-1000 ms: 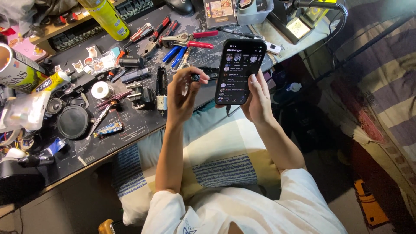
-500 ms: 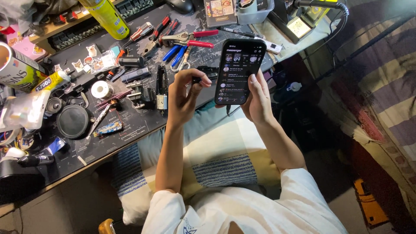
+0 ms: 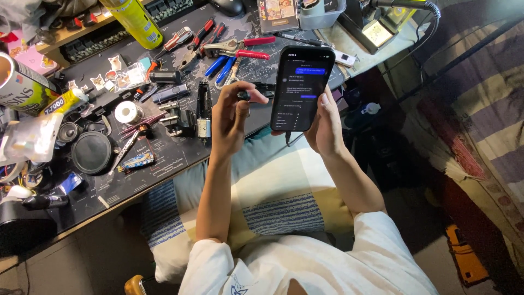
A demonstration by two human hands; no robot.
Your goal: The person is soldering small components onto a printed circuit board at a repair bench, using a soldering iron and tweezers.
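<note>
The right hand (image 3: 326, 123) holds one black phone (image 3: 302, 87) upright above the near edge of the desk (image 3: 180, 158), fingers wrapped behind it and thumb lying along its right side; the screen is lit and faces the camera. The left hand (image 3: 232, 117) sits just left of the phone, thumb and forefinger pinched together on a small dark part (image 3: 244, 96) too small to identify, other fingers curled. The phone covers the desk edge behind it, and a short cable end shows under its bottom edge. Behind the hands lie red-handled pliers (image 3: 240, 49) and blue-handled pliers (image 3: 221, 65), at least two red pairs, exact count unclear as they overlap. One yellow spray can (image 3: 134, 22) is cut off at the top edge. One round black lid (image 3: 91, 153), one roll of solder (image 3: 129, 113), one dark cylindrical tool (image 3: 204, 109) and one printed tin (image 3: 19, 87), cut off at left, sit on the left half. A soldering station (image 3: 376, 27) stands at the far right corner. A striped cushion (image 3: 278, 202) lies on the lap below the forearms. The small clutter at left is too jumbled to count.
</note>
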